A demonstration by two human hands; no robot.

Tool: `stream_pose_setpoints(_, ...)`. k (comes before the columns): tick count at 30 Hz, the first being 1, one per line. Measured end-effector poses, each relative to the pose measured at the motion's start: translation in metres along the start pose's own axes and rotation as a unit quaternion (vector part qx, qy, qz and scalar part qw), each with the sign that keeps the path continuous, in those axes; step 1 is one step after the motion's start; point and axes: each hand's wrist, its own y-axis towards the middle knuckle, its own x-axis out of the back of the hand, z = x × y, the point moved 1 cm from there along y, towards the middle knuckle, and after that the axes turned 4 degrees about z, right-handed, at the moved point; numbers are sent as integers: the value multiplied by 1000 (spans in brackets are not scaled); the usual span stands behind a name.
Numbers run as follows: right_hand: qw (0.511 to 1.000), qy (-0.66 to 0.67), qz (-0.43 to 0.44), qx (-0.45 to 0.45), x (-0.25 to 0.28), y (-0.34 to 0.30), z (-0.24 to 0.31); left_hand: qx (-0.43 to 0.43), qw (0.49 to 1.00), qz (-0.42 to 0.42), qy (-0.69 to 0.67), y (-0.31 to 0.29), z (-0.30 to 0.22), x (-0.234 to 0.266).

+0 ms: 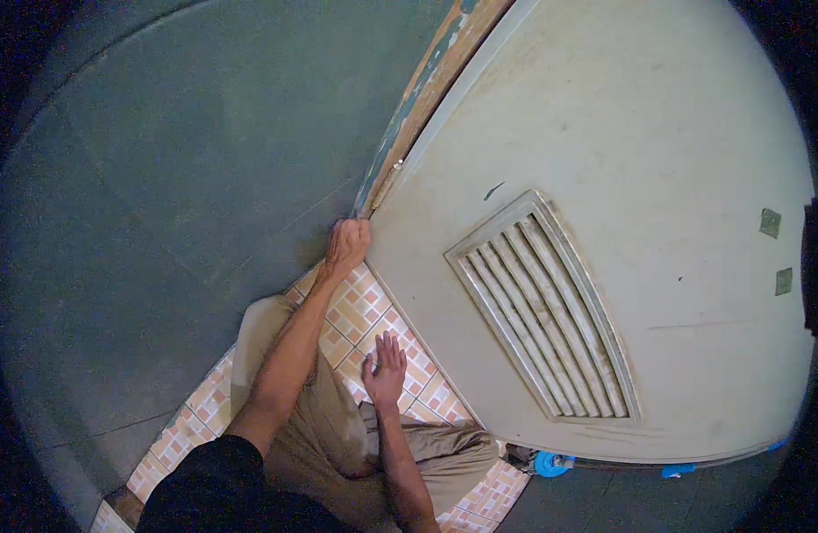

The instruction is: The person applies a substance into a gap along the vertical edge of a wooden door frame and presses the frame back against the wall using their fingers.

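My left hand [349,243] is closed at the foot of the worn door frame [420,99], beside the lower hinge-side corner of a pale door [604,115]. Whatever its fingers grip, if anything, is hidden from view. My right hand [388,366] lies palm down with fingers outstretched, over or on the patterned tile floor [351,311], close to the door's bottom edge. Peeling blue-green paint and bare wood show along the frame. A hinge [389,185] sits just above my left hand.
A slatted vent [542,311] is set low in the door. Dark grey tiled wall [178,169] fills the left side. My bent legs [329,426] rest on the tiles. A round blue object [551,463] stands by the door's lower edge, with bits of blue tape [678,470] farther right.
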Motion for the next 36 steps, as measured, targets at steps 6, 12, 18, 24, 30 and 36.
stream_pose_setpoints(6, 1000, 1, 9, -3, -2, 1, 1, -2, 999, 22, 35, 1, -1, 4)
stream_pose_setpoints(12, 1000, 4, 17, -2, -4, 0, 2, 65, 997, 45, -16, 1, 4, -1)
stream_pose_setpoints(18, 1000, 6, 23, -5, -6, 0, 3, -87, 989, -46, 106, -4, 4, 7)
stream_pose_setpoints(24, 1000, 8, -1, 12, -5, 0, 4, -137, 972, -79, 174, -4, 14, -2)
stream_pose_setpoints(30, 1000, -4, 20, -3, -2, -1, 0, -154, 962, -134, 183, -3, -3, 5)
stream_pose_setpoints(36, 1000, -12, 8, 1, -1, 1, 4, -35, 997, -4, 64, -2, 10, -8)
